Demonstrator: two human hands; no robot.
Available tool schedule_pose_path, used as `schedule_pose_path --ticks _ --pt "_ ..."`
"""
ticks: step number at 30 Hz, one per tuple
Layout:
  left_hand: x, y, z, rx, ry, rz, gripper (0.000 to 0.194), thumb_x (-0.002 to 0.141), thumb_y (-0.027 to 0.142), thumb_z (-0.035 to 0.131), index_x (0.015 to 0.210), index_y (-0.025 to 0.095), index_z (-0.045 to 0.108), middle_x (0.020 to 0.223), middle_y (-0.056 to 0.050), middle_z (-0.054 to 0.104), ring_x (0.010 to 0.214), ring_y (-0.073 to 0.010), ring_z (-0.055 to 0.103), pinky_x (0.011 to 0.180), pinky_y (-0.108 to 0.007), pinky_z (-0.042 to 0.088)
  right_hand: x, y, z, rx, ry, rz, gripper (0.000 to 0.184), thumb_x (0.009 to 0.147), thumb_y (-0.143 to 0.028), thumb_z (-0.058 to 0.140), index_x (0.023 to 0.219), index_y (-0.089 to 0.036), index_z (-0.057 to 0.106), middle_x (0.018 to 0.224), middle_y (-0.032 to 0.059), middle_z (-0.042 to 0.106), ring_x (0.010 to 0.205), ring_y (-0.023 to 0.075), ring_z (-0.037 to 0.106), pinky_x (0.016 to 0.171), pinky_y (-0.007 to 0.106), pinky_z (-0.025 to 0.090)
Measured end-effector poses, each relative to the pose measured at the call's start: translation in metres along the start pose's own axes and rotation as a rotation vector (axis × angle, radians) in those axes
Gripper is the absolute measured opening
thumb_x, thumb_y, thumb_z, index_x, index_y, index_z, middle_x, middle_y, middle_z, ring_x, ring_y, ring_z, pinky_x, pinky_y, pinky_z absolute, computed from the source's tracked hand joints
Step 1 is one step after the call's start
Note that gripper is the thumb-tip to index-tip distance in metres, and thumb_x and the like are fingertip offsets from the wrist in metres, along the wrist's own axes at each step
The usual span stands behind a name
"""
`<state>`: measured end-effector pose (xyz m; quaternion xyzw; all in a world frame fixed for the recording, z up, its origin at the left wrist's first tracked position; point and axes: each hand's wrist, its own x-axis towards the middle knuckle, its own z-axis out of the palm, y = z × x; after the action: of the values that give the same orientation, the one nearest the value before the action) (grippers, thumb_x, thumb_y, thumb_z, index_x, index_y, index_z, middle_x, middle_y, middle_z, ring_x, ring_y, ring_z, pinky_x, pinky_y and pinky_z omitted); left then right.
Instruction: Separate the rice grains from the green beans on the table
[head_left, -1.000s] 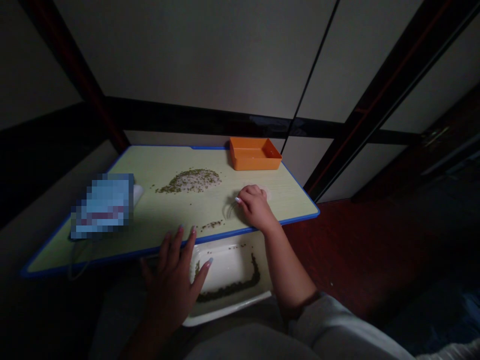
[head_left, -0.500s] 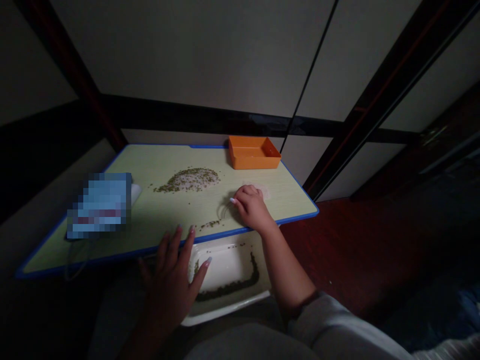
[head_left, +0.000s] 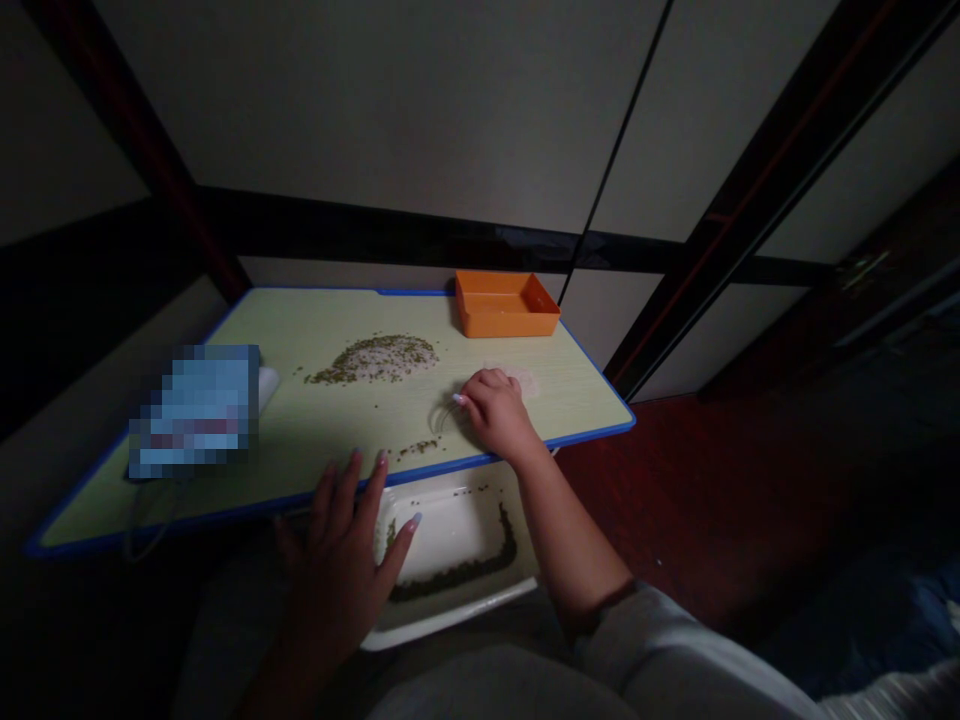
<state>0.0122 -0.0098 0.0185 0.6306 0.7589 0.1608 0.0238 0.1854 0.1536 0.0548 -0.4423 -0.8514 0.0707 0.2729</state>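
Observation:
My right hand point(head_left: 496, 415) is curled over the table point(head_left: 315, 440), its fingers closed on a clear thing with a curved rim point(head_left: 444, 412); its exact kind is hard to make out. Just behind that hand lies a thin pale patch of grains, like rice point(head_left: 525, 381). A short line of mixed beans and grains point(head_left: 418, 447) lies near the front edge. My left hand point(head_left: 349, 540) has its fingers spread, fingertips at the table's blue edge, thumb over a white basin point(head_left: 450, 625). Small dark green beans point(head_left: 457, 577) line the basin's lower and right sides.
A heap of green beans mixed with pale grains point(head_left: 382, 358) sits mid-table. At the back right stands an orange open box point(head_left: 510, 322). A blurred-out light blue object point(head_left: 199, 410) with a cord is at the left. Cabinet panels point(head_left: 390, 110) rise behind the table.
The whole view has shifted very slightly. My right hand and the clear thing sit a touch further left in the picture; my left hand keeps its place.

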Motion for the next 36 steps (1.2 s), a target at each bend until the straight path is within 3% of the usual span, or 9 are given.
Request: schedule_pose_path --ticks 20,32,36 --pt "0.000 -0.003 0.004 0.022 0.008 0.010 0.061 0.096 0.047 0.030 0.153 0.026 0.027 0.163 -0.012 0.026 0.153 -0.0317 0.014 0.116 -0.072 0.010 -0.005 0.004 -0.007 0.102 -0.056 -0.035 0.020 0.097 -0.027 0.050 0.088 -0.020 0.067 0.102 0.0058 0.064 0.103 0.0208 0.051 0.088 0.035 0.031" --pt "0.000 -0.004 0.005 0.030 0.021 0.023 0.061 0.096 0.046 0.029 0.153 0.024 0.028 0.163 -0.012 0.027 0.152 -0.0326 0.016 0.114 -0.074 0.013 -0.005 0.010 -0.003 0.184 -0.142 -0.107 0.026 0.095 -0.026 0.051 0.074 -0.018 0.064 0.093 0.0046 0.062 0.100 0.0191 0.050 0.091 0.035 0.034" --pt "0.000 -0.004 0.004 0.025 0.023 0.036 0.061 0.096 0.047 0.029 0.153 0.024 0.027 0.163 -0.013 0.026 0.152 -0.0337 0.016 0.114 -0.074 0.014 -0.005 0.012 -0.001 0.242 -0.099 -0.120 0.027 0.096 -0.026 0.050 0.073 -0.018 0.063 0.093 0.0044 0.063 0.099 0.0186 0.051 0.091 0.035 0.035"
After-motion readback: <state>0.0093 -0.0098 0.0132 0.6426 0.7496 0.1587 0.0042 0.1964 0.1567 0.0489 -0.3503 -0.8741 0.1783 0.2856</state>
